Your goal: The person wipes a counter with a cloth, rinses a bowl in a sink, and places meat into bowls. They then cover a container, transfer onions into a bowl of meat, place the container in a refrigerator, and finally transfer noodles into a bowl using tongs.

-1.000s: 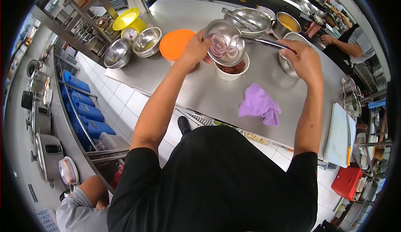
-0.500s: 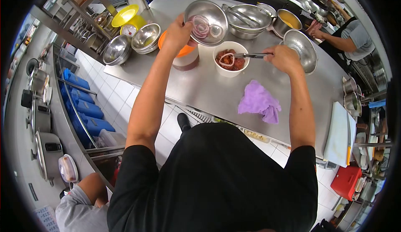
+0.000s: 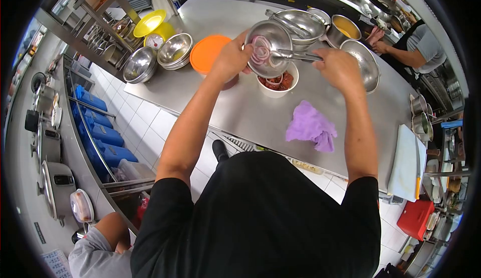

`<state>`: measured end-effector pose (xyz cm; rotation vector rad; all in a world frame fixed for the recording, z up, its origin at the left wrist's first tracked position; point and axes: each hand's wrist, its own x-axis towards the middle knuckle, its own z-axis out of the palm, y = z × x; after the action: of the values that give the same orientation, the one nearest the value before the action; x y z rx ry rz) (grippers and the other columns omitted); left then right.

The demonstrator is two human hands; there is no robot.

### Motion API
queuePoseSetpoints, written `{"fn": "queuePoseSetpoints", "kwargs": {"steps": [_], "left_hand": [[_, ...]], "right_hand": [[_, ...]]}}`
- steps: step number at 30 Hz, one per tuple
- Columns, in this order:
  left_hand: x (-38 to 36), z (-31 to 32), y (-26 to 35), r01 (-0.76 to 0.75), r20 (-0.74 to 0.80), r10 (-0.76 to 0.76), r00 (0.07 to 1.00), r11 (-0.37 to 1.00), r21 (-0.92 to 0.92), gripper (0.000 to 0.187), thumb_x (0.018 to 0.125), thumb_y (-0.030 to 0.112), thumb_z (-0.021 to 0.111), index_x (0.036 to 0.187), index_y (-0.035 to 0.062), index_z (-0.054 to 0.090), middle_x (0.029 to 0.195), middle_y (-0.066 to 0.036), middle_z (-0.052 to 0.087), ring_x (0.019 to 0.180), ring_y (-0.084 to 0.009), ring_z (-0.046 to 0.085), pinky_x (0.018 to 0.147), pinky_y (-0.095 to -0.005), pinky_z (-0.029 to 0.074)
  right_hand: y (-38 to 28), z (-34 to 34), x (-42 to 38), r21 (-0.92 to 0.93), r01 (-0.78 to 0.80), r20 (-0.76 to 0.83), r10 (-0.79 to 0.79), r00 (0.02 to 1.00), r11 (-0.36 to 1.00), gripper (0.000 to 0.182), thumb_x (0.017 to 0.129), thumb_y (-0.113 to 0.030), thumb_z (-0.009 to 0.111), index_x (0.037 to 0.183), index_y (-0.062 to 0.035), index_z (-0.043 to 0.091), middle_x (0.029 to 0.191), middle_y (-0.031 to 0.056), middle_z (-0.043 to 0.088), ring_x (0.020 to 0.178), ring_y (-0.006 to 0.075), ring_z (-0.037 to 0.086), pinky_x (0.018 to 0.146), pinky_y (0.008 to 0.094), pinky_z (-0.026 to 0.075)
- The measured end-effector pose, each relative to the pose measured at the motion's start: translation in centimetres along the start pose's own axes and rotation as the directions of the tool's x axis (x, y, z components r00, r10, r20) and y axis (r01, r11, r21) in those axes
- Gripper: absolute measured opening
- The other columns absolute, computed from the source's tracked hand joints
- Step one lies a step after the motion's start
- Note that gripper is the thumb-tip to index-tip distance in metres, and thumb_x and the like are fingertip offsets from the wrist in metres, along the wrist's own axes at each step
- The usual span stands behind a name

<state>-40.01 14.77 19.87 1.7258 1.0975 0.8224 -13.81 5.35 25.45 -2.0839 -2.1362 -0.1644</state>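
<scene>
My left hand (image 3: 232, 60) grips the rim of a steel bowl (image 3: 280, 35), which is tilted and holds sliced onion rings (image 3: 260, 50). With closed fingers, my right hand (image 3: 336, 68) holds metal tongs (image 3: 303, 56), whose tips are inside that bowl beside the onion. Below the bowl, a white tub (image 3: 276, 93) stands on the steel table (image 3: 240, 108), partly hidden by the bowl. Dark red chunks (image 3: 285, 82) and some onion are in the tub.
An orange-lidded container (image 3: 207, 52) stands left of the tub. Nearer me lies a purple cloth (image 3: 311, 124). Steel bowls (image 3: 175, 48) and a yellow scale (image 3: 159, 32) are at left; a colander (image 3: 365, 66) and yellow liquid (image 3: 346, 27) at right. A co-worker (image 3: 423, 47) stands beyond.
My left hand and the bowl have moved right, partly over the tub. The tongs have gone from the tub up into the bowl.
</scene>
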Motion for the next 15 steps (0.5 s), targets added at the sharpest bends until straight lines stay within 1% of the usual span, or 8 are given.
{"fn": "queuePoseSetpoints", "kwargs": {"steps": [1,4,7,10,13,15], "left_hand": [[-0.3,0.2,0.6,0.009,-0.007,-0.009,1.0,1.0,0.029,0.051,0.097,0.017,0.046,0.147,0.0097,0.041,0.091,-0.015,0.069,0.057,-0.0178,0.065,0.056,-0.0313,0.057],[-0.5,0.2,1.1,-0.023,0.0,0.023,1.0,0.997,0.078,0.053,0.095,0.018,0.048,0.147,0.0084,0.04,0.087,-0.018,0.068,0.055,-0.02,0.066,0.057,-0.0338,0.057],[0.6,-0.4,-0.5,-0.033,-0.032,0.038,0.999,0.991,0.127,0.055,0.095,0.018,0.048,0.147,0.0065,0.039,0.085,-0.022,0.068,0.055,-0.0227,0.067,0.059,-0.0354,0.057],[0.7,-1.6,1.3,0.047,-0.107,-0.016,0.994,0.956,0.29,0.054,0.095,0.017,0.047,0.147,0.005,0.038,0.086,-0.024,0.068,0.055,-0.0238,0.067,0.059,-0.0362,0.057],[1.9,-2.5,0.9,0.046,-0.147,-0.008,0.989,0.965,0.257,0.054,0.095,0.017,0.047,0.147,0.0048,0.038,0.089,-0.024,0.069,0.055,-0.0253,0.068,0.061,-0.0365,0.058],[2.1,-3.2,1.6,0.046,-0.165,-0.005,0.986,0.969,0.243,0.055,0.095,0.017,0.047,0.147,0.0056,0.037,0.091,-0.024,0.07,0.055,-0.0256,0.068,0.062,-0.0364,0.058]], "right_hand": [[-0.1,0.9,0.3,-0.029,0.003,-0.002,-0.003,1.0,1.0,0.032,0.084,-0.026,0.068,0.114,-0.0146,0.07,0.102,0.0122,0.071,0.094,0.0325,0.066,0.082,0.0451,0.051],[0.0,2.9,0.0,-0.138,0.121,-0.153,-0.142,0.978,0.983,0.028,0.082,-0.023,0.068,0.108,-0.0175,0.074,0.088,0.012,0.072,0.086,0.0288,0.069,0.076,0.0447,0.052],[0.9,3.3,-0.5,-0.097,0.132,-0.089,-0.141,0.986,0.986,0.026,0.084,-0.024,0.068,0.107,-0.0139,0.072,0.093,0.0106,0.071,0.09,0.0316,0.066,0.079,0.045,0.051],[1.1,2.0,-1.3,0.005,0.021,0.04,-0.022,0.999,1.0,0.023,0.084,-0.023,0.067,0.105,-0.0153,0.073,0.093,0.0113,0.071,0.091,0.0317,0.066,0.078,0.0455,0.051],[1.6,2.9,-1.1,-0.038,-0.073,0.168,0.079,0.983,0.997,0.022,0.085,-0.023,0.067,0.104,-0.0167,0.073,0.094,0.0121,0.071,0.093,0.0321,0.067,0.079,0.0461,0.051],[2.2,3.9,-1.1,-0.058,-0.038,0.1,0.044,0.994,0.998,0.025,0.083,-0.022,0.066,0.106,-0.0168,0.073,0.087,0.0115,0.072,0.084,0.0318,0.068,0.075,0.0459,0.052]]}}
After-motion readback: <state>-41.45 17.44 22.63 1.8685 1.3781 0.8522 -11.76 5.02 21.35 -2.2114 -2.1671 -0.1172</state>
